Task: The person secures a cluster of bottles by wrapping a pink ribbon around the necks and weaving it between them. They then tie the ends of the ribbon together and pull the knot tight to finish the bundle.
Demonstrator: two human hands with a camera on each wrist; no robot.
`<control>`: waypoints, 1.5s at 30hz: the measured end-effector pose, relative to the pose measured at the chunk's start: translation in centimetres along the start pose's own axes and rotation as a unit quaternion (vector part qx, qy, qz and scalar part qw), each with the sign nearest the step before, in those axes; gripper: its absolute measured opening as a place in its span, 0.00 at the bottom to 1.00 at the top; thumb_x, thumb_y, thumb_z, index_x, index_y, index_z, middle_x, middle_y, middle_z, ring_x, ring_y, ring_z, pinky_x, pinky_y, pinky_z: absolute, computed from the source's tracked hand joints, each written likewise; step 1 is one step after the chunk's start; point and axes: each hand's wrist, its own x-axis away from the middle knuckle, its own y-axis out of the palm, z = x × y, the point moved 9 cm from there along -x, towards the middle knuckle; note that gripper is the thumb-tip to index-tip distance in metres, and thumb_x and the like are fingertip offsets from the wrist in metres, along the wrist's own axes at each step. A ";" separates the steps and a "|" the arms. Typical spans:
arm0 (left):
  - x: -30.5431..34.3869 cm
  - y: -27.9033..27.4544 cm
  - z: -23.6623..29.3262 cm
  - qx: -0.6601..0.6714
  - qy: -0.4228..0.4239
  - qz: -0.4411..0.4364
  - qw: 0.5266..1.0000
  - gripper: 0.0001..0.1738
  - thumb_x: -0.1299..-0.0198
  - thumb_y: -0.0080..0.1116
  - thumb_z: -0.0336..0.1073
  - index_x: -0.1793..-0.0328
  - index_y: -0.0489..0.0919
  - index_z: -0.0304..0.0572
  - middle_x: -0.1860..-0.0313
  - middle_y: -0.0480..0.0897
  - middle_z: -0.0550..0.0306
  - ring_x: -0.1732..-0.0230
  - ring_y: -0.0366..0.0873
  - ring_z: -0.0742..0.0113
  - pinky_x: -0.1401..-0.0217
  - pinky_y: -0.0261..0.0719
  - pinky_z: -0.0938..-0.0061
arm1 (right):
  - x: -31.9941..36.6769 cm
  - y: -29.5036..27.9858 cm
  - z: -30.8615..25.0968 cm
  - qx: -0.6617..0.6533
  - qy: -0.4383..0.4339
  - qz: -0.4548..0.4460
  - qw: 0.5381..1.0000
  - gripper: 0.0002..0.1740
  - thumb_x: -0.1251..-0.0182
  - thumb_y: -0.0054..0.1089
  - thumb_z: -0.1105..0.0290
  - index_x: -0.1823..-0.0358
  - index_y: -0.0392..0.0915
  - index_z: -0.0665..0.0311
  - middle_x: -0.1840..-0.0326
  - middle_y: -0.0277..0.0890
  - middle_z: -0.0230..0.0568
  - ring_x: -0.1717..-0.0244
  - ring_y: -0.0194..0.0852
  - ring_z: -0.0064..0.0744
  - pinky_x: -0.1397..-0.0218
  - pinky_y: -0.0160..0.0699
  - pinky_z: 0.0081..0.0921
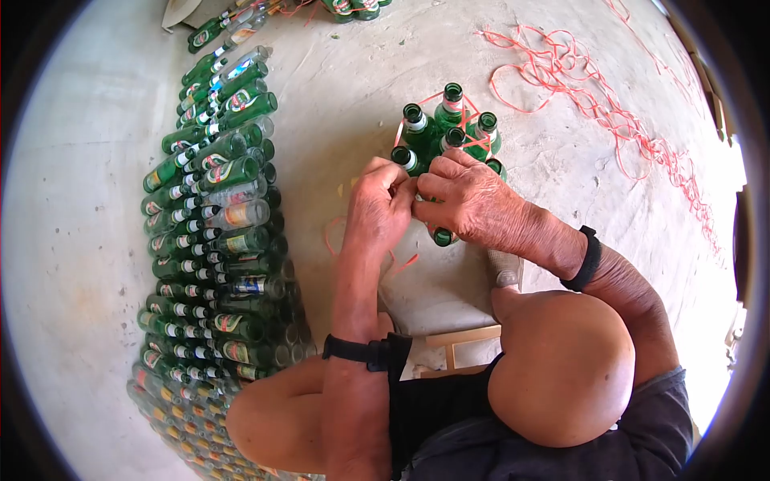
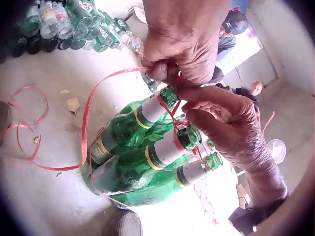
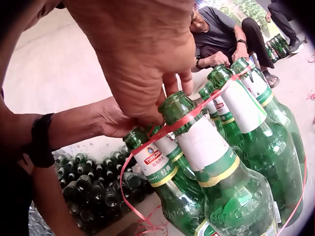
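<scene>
- Pinched between the thumb and curled fingers of the left hand (image 1: 377,204) is a red string (image 2: 88,105). The grip is closed tight on it, just above the bottle necks.
- The same red string is gripped by the curled fingertips of the right hand (image 1: 473,200). The 2 hands are pressed together, knuckle to knuckle.
- A stack of green bottles (image 1: 216,224) is laid on its side in rows at 9 o'clock of the hands, well apart from them, on the concrete floor (image 1: 80,240).
- From the left hand the red string is seen looping outward and down to the floor in the left wrist view. It is also wound round the necks of the bottles.
- A bundle of green bottles (image 1: 449,132) stands upright at 12 o'clock of the hands, partly covered by them. The bottles are packed touching one another, with white and gold neck labels.
- In the right wrist view the red string is drawn across the necks just below the open mouths.
- A black wrist strap (image 1: 589,258) is worn on the right forearm at 4 o'clock of the bundle.
- Loose red string (image 1: 609,112) is strewn over the floor at 2 o'clock, well apart from the bundle.
</scene>
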 end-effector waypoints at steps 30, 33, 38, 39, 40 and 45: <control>-1.2 -0.6 -4.2 0.020 -0.039 0.009 0.999 0.11 0.37 0.76 0.31 0.68 0.84 0.35 0.80 0.81 0.53 0.78 0.73 0.75 0.73 0.73 0.68 | 0.4 2.4 1.7 -0.114 0.129 -0.073 0.982 0.07 0.40 0.73 0.69 0.65 0.84 0.62 0.59 0.77 0.37 0.52 0.77 0.43 0.46 0.81 0.40; -1.1 -0.9 -4.1 0.012 -0.015 0.034 0.999 0.12 0.39 0.77 0.30 0.69 0.83 0.34 0.81 0.79 0.52 0.79 0.70 0.76 0.75 0.70 0.68 | 0.4 2.5 1.7 -0.108 0.124 -0.086 0.983 0.07 0.41 0.73 0.69 0.66 0.85 0.62 0.58 0.78 0.36 0.52 0.77 0.42 0.46 0.82 0.39; -1.1 -1.2 -4.1 -0.004 0.008 0.046 0.999 0.14 0.40 0.78 0.29 0.71 0.81 0.34 0.83 0.75 0.54 0.79 0.66 0.78 0.77 0.67 0.69 | 0.6 3.1 1.6 -0.091 0.114 -0.093 0.985 0.05 0.43 0.73 0.68 0.70 0.86 0.61 0.60 0.80 0.32 0.51 0.77 0.37 0.45 0.81 0.36; -1.0 -1.3 -4.0 0.002 0.007 0.051 0.999 0.14 0.40 0.78 0.29 0.71 0.81 0.33 0.83 0.75 0.55 0.79 0.65 0.78 0.77 0.66 0.70 | 0.6 3.2 1.6 -0.089 0.106 -0.091 0.986 0.05 0.43 0.72 0.67 0.71 0.86 0.60 0.60 0.80 0.31 0.51 0.77 0.36 0.45 0.80 0.35; -0.9 -1.4 -3.9 0.007 0.006 0.056 0.998 0.14 0.39 0.78 0.29 0.72 0.81 0.33 0.83 0.74 0.55 0.79 0.64 0.79 0.77 0.66 0.70 | 0.7 3.3 1.5 -0.087 0.097 -0.090 0.987 0.05 0.43 0.72 0.67 0.71 0.87 0.60 0.61 0.80 0.30 0.51 0.76 0.35 0.45 0.80 0.35; -0.9 -1.4 -4.2 0.041 -0.009 0.062 0.997 0.14 0.38 0.77 0.28 0.72 0.81 0.32 0.84 0.76 0.57 0.78 0.65 0.80 0.78 0.66 0.71 | 0.5 3.4 1.3 -0.085 0.073 -0.094 0.989 0.06 0.42 0.72 0.64 0.70 0.89 0.58 0.61 0.80 0.29 0.51 0.75 0.35 0.45 0.79 0.34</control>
